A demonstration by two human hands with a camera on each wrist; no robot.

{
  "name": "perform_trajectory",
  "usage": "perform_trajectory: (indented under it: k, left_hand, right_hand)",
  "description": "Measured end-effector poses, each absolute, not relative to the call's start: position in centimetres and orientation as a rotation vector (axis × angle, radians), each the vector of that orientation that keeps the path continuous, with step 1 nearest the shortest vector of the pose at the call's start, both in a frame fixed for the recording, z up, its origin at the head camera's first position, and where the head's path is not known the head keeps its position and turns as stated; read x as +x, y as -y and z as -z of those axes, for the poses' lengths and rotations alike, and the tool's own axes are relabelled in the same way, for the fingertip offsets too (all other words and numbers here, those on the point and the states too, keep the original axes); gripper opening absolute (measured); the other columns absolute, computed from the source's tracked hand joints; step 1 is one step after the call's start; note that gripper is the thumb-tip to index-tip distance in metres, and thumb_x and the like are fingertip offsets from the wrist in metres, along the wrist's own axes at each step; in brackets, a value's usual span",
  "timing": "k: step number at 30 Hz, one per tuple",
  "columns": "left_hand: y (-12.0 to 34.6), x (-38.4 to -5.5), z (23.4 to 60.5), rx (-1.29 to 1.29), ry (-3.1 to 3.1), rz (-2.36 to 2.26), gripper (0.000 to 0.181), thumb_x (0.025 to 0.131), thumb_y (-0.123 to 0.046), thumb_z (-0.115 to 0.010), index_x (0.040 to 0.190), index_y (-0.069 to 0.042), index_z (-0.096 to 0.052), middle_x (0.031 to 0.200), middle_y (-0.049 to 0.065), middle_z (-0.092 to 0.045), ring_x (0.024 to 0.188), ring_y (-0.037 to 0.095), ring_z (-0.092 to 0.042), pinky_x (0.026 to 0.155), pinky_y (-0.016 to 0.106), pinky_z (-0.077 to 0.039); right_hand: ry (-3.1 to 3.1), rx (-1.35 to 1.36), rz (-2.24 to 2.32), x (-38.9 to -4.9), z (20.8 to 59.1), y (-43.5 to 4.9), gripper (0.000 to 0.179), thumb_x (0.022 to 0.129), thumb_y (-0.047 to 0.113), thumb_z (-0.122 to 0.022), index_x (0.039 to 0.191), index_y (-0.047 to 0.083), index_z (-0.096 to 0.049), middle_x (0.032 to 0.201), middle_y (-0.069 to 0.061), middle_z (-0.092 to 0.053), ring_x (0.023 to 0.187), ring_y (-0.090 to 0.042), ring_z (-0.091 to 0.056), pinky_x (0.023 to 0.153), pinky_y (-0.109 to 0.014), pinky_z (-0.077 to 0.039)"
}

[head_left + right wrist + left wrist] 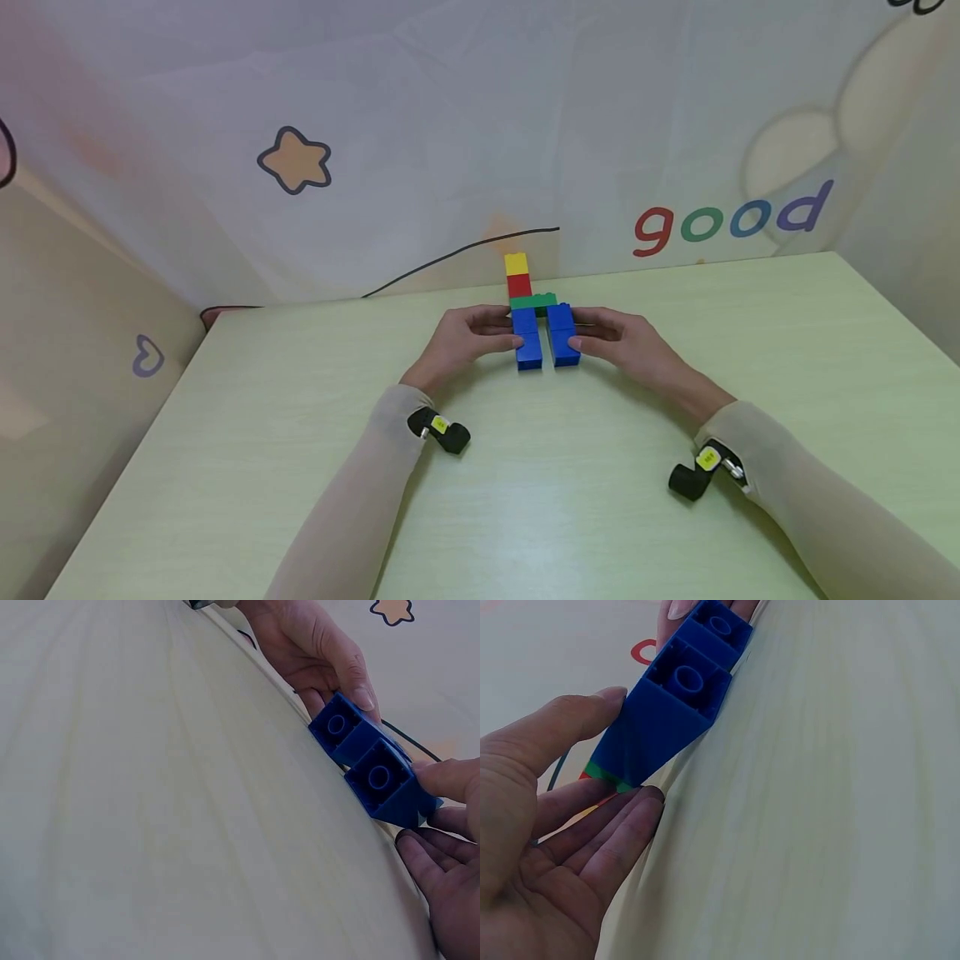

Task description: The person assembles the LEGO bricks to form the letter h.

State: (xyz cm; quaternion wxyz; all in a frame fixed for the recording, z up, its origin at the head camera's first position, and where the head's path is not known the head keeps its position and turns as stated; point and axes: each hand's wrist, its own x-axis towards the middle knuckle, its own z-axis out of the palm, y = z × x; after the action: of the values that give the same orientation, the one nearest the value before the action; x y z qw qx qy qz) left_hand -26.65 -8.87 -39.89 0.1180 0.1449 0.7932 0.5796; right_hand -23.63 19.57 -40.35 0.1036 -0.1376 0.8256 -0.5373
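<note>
A figure of toy building blocks lies near the back of the table. Its yellow block (516, 264) joins a red block (519, 286), then a wider green block (534, 302), with a left blue leg (528, 352) and a right blue leg (565, 340) side by side, a gap between them. My left hand (474, 332) holds the left leg, thumb on its face and fingers by its side. My right hand (628, 340) grips the right leg likewise. Hollow undersides of the blue blocks (688, 679) face the wrist cameras. Whether the figure touches the table is unclear.
Pale wooden tabletop (480, 508) stretches in front of both hands. A printed backdrop (450, 125) with a star and the word "good" rises behind the table's back edge. Each wrist carries a black camera, one of them the left wrist camera (450, 435).
</note>
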Motion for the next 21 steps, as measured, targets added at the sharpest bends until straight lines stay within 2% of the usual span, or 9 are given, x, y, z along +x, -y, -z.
perform_trajectory:
  k: [21]
  left_hand:
    - [8.75, -26.44, 39.66, 0.391, -2.347, -1.647, 0.052, 0.093, -0.023, -0.086, 0.14, -0.009, -0.069, 0.128, 0.003, -0.075, 0.115, 0.019, -0.072, 0.11, 0.041, -0.051]
  right_hand:
    - [-2.483, -0.375, 1.54, -23.34, 40.12, -19.41, 0.06, 0.109, 0.029, -0.064, 0.16, 0.004, -0.045, 0.161, -0.02, -0.047, 0.147, -0.04, -0.045, 0.118, -0.053, -0.041]
